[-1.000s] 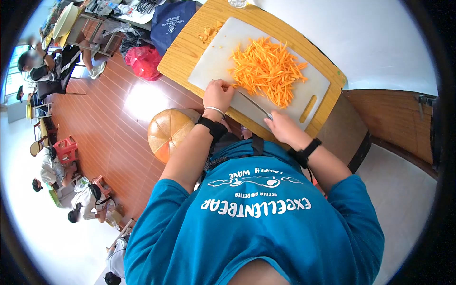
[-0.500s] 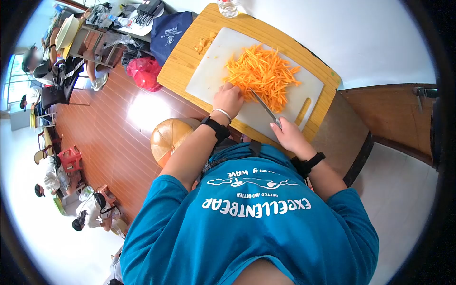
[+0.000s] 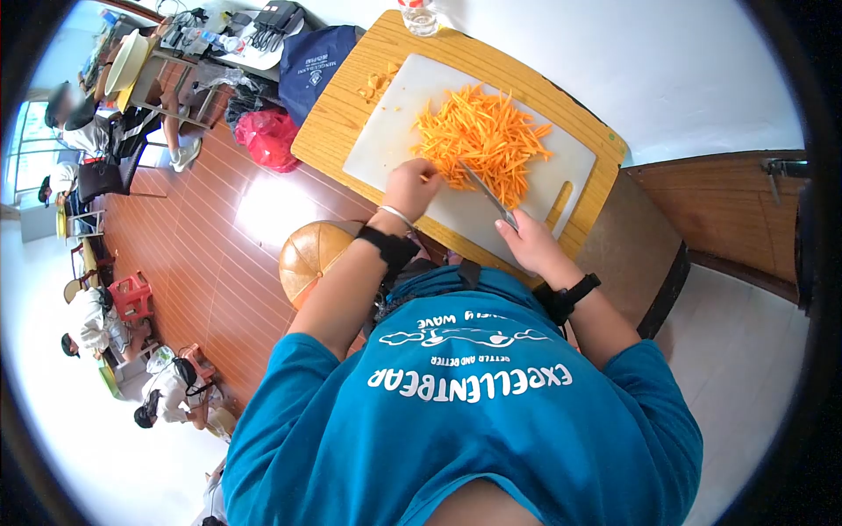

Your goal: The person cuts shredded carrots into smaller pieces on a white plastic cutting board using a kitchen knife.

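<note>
A large heap of orange shreds [image 3: 482,136] lies on the white cutting board [image 3: 386,131], which rests on a wooden table. My right hand [image 3: 533,241] is wrapped round the handle of a knife [image 3: 488,195], whose blade points up and left into the lower part of the heap. At the heap's lower left edge my left hand [image 3: 412,187] is over the board with its fingers curled together; whatever they may hold is too small to make out. Small yellow-orange scraps [image 3: 377,81] lie on the wood beyond the board's upper left corner.
A glass [image 3: 419,19] stands at the table's far edge. Left of the table are a dark blue bag [image 3: 314,66] and a red plastic bag [image 3: 267,138]. A round tan seat [image 3: 311,256] is below the table's left side. Several people sit at the far left.
My left hand has drawn back slightly left and down from the shreds, its wrist turning. My right hand and the knife have barely moved.
</note>
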A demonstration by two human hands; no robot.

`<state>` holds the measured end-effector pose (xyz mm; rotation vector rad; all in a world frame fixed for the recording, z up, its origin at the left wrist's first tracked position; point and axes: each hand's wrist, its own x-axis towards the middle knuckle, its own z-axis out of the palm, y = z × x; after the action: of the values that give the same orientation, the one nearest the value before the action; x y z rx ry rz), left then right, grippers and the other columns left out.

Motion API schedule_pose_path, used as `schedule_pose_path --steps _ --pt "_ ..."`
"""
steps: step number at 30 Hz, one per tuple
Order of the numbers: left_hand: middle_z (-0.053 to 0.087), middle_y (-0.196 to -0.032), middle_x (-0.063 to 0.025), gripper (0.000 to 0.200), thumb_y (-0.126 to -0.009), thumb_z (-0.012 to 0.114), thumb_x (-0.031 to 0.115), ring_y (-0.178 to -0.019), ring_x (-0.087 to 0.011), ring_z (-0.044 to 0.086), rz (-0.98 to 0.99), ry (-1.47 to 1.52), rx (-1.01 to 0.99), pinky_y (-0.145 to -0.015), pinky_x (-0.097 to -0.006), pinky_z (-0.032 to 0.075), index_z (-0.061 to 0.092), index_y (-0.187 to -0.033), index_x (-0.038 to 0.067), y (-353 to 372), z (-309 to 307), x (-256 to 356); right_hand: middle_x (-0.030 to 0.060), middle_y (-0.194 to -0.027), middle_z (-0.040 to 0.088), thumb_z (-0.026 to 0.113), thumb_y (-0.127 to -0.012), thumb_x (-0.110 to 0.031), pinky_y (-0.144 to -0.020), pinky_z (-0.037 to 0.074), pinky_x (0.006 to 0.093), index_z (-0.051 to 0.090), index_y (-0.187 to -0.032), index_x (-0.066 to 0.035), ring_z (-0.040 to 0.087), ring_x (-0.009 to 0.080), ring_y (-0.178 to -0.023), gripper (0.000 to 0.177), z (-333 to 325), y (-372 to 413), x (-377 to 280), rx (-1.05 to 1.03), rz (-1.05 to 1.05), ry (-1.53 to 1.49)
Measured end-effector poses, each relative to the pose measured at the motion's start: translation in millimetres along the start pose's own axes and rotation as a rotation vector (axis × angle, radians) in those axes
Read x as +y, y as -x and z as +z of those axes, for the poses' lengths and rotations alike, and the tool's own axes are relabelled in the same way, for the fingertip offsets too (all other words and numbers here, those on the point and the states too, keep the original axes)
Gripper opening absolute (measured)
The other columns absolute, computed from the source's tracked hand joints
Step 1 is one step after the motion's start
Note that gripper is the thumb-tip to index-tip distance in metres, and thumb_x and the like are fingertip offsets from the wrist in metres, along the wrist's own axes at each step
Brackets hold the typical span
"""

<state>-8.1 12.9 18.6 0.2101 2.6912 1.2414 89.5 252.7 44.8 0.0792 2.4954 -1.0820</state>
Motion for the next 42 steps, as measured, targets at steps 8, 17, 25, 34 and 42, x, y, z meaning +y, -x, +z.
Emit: schedule_pose_path --steps 8,17,25,34,42 --pt "0.069 -0.077 -0.0115 0.023 -0.082 0.066 0.009 -0.068 -0.0169 0.065 -0.254 0.095 -0.002 -0.065 -0.0292 0.053 0.070 -0.101 -0.003 5.7 -24.0 -63.8 0.0237 -0.088 0.066 0.052 -0.095 -0.036 -0.073 0.050 0.0516 0.058 -0.097 -0.002 0.064 0.0424 -0.083 0.035 34.0 -41.1 -21.8 -0.169 -0.077 0.268" --pt "0.070 -0.085 -0.0162 0.018 -0.080 0.066 0.008 -0.078 -0.0259 0.068 -0.123 0.023 0.139 -0.073 -0.0340 0.053 0.070 -0.094 -0.002 -6.3 -6.4 -39.4 0.0261 -0.092 0.066 0.052 -0.095 -0.037 -0.075 0.050 0.0519 0.058 -0.098 -0.001 0.064 0.0431 -0.087 0.037 27.6 -47.7 -32.4 -0.100 0.041 0.237" --pt "0.065 -0.086 -0.0152 0.015 -0.079 0.066 0.013 -0.082 -0.0310 0.064 -0.171 -0.052 0.114 -0.076 -0.0384 0.051 0.071 -0.087 0.002 6.2 -7.7 -32.3 0.0245 -0.091 0.066 0.049 -0.096 -0.037 -0.075 0.050 0.0519 0.058 -0.098 -0.001 0.064 0.0422 -0.087 0.037 35.7 -49.5 -45.9 -0.091 0.006 0.252" --pt "0.065 -0.086 -0.0128 0.015 -0.079 0.067 0.022 -0.083 -0.0302 0.063 -0.204 -0.146 0.101 -0.075 -0.0393 0.051 0.072 -0.084 0.009 2.9 -3.8 -24.7 0.0245 -0.089 0.066 0.051 -0.096 -0.031 -0.075 0.050 0.0526 0.058 -0.096 0.000 0.064 0.0429 -0.086 0.032 46.1 -47.6 -47.4 -0.075 -0.014 0.270" --pt "0.065 -0.088 -0.0119 0.015 -0.078 0.065 0.024 -0.087 -0.0315 0.062 -0.229 -0.166 0.065 -0.078 -0.0400 0.051 0.072 -0.082 0.012 1.2 -5.2 -20.3 0.0276 -0.088 0.064 0.053 -0.095 -0.029 -0.076 0.050 0.0514 0.058 -0.093 0.002 0.063 0.0441 -0.086 0.032 38.6 -43.1 -49.8 -0.103 -0.031 0.266"
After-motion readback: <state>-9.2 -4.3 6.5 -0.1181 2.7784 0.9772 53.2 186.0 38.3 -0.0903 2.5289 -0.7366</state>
